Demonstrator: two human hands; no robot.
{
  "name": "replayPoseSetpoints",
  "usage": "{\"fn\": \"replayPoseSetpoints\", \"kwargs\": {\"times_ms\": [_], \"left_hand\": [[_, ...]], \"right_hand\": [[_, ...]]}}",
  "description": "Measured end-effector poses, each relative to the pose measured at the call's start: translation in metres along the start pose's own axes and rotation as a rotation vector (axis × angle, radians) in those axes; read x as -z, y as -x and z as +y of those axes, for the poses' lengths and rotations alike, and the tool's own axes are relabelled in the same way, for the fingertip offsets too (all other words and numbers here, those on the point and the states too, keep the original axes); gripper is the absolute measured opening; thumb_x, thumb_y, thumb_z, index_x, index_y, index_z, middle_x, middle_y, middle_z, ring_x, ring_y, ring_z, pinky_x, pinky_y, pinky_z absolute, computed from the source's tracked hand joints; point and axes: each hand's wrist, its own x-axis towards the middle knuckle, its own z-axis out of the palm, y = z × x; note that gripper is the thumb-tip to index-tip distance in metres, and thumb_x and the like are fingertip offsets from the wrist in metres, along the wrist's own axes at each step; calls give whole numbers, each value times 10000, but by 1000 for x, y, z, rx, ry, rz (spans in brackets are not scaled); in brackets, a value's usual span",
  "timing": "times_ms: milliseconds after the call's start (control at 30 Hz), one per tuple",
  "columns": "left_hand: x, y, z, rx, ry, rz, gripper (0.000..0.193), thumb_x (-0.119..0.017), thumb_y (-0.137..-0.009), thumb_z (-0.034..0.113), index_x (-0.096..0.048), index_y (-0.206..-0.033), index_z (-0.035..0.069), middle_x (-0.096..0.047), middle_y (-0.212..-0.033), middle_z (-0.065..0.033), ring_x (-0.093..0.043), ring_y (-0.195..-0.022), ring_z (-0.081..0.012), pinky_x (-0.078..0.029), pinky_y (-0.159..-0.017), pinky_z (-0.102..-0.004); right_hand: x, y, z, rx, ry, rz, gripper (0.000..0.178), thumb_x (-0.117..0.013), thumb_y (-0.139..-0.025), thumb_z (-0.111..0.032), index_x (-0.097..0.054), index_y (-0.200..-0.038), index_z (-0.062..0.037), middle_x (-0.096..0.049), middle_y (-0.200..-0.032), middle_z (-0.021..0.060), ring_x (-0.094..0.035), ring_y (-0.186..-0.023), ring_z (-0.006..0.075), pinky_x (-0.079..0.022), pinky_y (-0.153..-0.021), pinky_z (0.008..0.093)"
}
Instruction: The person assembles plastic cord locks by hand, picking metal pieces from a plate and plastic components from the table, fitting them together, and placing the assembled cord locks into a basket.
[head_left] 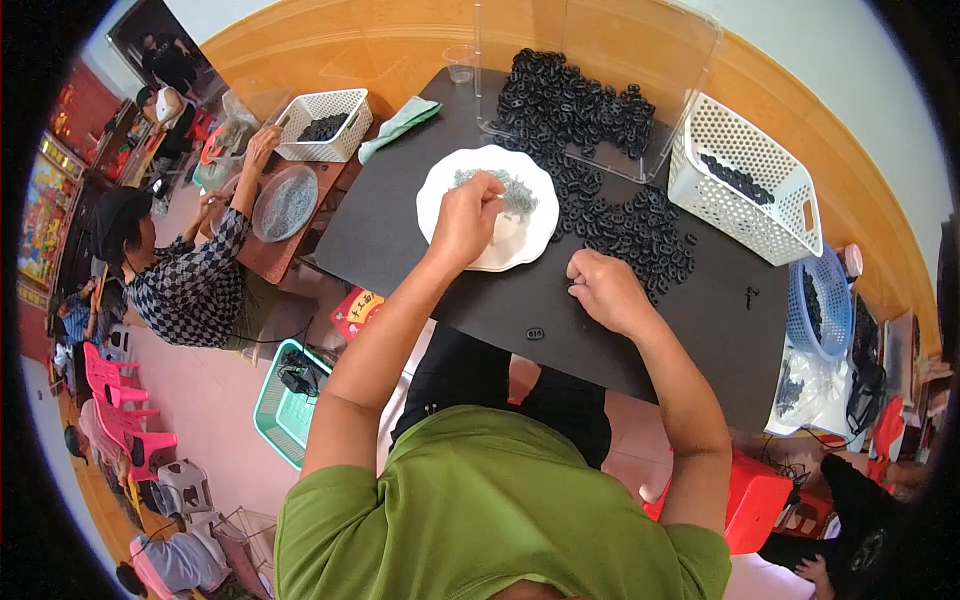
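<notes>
The flat black counter (480, 300) looks matt and smooth, like a sheet of board. The round white plate (520, 245) on it has a smooth, faintly glossy surface, and the small grey pieces (515, 190) heaped in it look like dull metal. The black oval rings (610, 215) seem matt rubber or plastic. The clear bin (690, 60) is glossy see-through plastic. The white perforated basket (745, 225) is moulded plastic, as is the blue round basket (835, 300). The folded green cloth (400, 125) looks soft.

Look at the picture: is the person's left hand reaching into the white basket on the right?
No. The left hand is over the white plate of small grey pieces, far from the white basket.
</notes>
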Motion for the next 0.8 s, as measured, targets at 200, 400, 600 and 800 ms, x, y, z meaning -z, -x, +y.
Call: {"fn": "replayPoseSetpoints", "kwargs": {"times_ms": [200,400,600,800], "left_hand": [[5,11,-5,295,829,-112,61,-585,-785,-39,-600,-842,-24,-589,-698,-50,-530,-557,-91,-451,-505,-217],[9,25,20,304,1057,-244,46,-591,-817,17,-608,-850,-9,-589,-726,-40,-526,-569,-83,-443,-522,-193],[5,34,47,371,1145,-255,78,-544,-857,41,-593,-873,-17,-584,-720,-38,-525,-573,-74,-447,-498,-190],[0,37,52,317,1117,-268,100,-538,-869,66,-581,-857,-24,-586,-725,-38,-528,-587,-71,-450,-493,-190]], "right_hand": [[3,-7,11,20,-323,213,111,-637,-716,12,-575,-808,5,-550,-695,56,-546,-578,122,-445,-509,247],[24,-24,-19,-164,-1005,205,40,-578,-799,3,-560,-827,26,-560,-703,31,-540,-570,83,-465,-468,204],[17,-26,-35,-123,-1102,167,69,-584,-825,-47,-555,-822,16,-563,-713,35,-544,-593,83,-470,-488,202],[8,-19,-33,-103,-1126,210,84,-564,-844,-67,-544,-833,13,-593,-759,68,-560,-618,95,-486,-520,208]]}}
